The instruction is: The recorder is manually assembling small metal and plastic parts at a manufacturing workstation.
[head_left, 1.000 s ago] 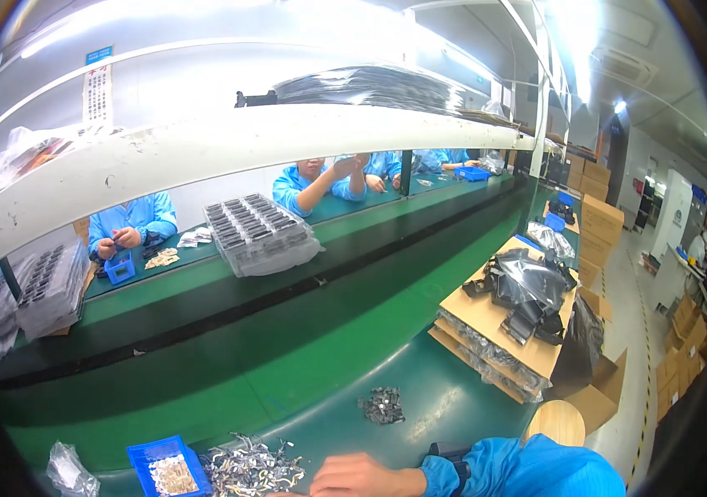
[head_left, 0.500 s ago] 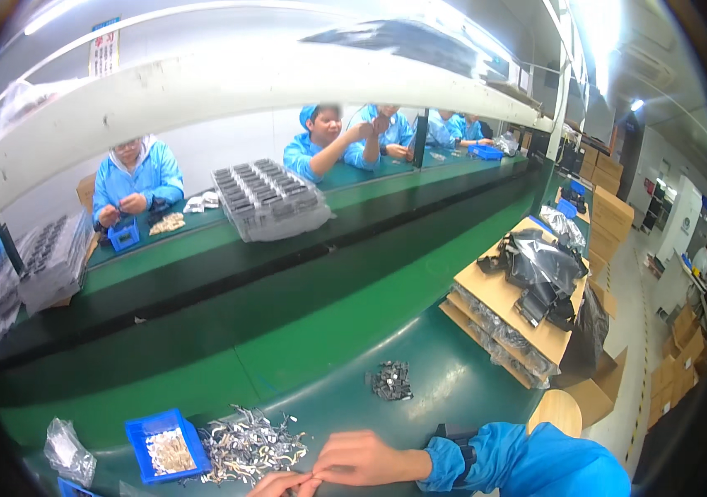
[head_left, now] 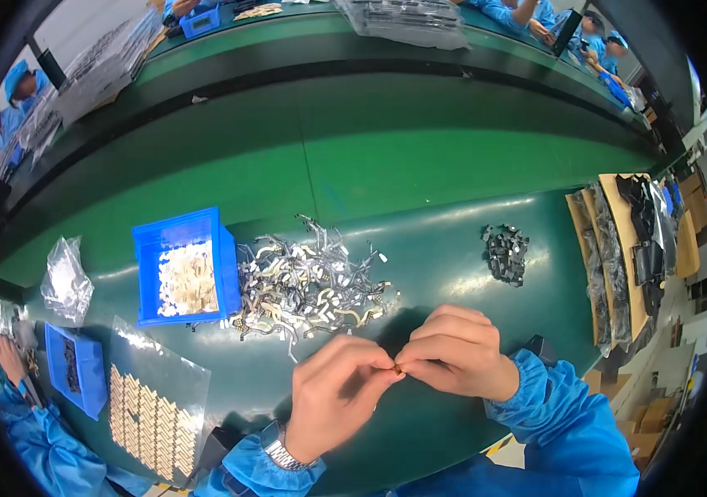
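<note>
My left hand [head_left: 337, 393] and my right hand [head_left: 457, 352] meet fingertip to fingertip above the near part of the green table. Both are closed in a pinch on a tiny brownish piece [head_left: 399, 372], mostly hidden by the fingers; its kind I cannot make out. Just beyond them spreads a loose heap of short cables [head_left: 312, 286], grey, black and cream, with small white ends. Left of the heap, touching it, stands a blue bin [head_left: 148, 286] holding small whitish flat pieces [head_left: 188, 277]. To the right lies a small pile of black parts [head_left: 506, 255].
A clear sheet [head_left: 154, 414] bears rows of tan pieces at the near left. Beside it are a smaller blue bin [head_left: 88, 373] with dark parts and a co-worker's hand [head_left: 10, 360]. A plastic bag [head_left: 67, 282] lies behind. Stacked boards [head_left: 618, 257] stand at the right edge.
The view has tipped downward, so both my hands and the near table now show fully. My fingertips are together in both frames; the right hand appears more raised now.
</note>
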A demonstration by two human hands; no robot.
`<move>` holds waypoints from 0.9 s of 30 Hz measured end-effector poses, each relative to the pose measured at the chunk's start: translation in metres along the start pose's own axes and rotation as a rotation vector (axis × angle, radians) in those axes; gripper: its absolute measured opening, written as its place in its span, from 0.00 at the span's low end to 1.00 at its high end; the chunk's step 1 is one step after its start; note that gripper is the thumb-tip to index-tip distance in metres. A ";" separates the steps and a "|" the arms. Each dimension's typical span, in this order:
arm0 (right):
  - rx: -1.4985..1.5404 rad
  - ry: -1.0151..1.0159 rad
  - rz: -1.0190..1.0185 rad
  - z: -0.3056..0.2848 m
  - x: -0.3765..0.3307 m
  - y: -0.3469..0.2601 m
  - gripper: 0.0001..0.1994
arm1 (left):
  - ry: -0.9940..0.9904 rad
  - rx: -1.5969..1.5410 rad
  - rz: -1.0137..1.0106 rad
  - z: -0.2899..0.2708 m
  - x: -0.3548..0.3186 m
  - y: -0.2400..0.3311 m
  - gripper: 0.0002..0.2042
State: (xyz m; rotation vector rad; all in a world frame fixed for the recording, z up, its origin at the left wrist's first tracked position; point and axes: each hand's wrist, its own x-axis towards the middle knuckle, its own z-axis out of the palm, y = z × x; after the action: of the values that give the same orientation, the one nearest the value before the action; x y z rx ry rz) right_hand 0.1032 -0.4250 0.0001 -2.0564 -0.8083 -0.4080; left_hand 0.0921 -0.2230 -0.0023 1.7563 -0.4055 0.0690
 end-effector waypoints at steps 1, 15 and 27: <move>0.006 -0.006 -0.001 0.000 0.000 -0.001 0.09 | -0.017 -0.009 -0.005 -0.001 -0.001 0.000 0.10; 0.138 0.029 -0.188 0.000 -0.001 -0.006 0.12 | 0.018 0.014 0.322 -0.008 -0.007 -0.006 0.12; -0.004 0.103 -0.186 0.000 -0.006 -0.008 0.14 | 0.027 0.011 0.255 -0.007 -0.006 -0.003 0.15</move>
State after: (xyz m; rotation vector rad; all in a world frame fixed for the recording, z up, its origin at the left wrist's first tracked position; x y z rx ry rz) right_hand 0.0934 -0.4242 0.0016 -1.9537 -0.9400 -0.6138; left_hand 0.0884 -0.2140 -0.0055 1.7047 -0.6085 0.2768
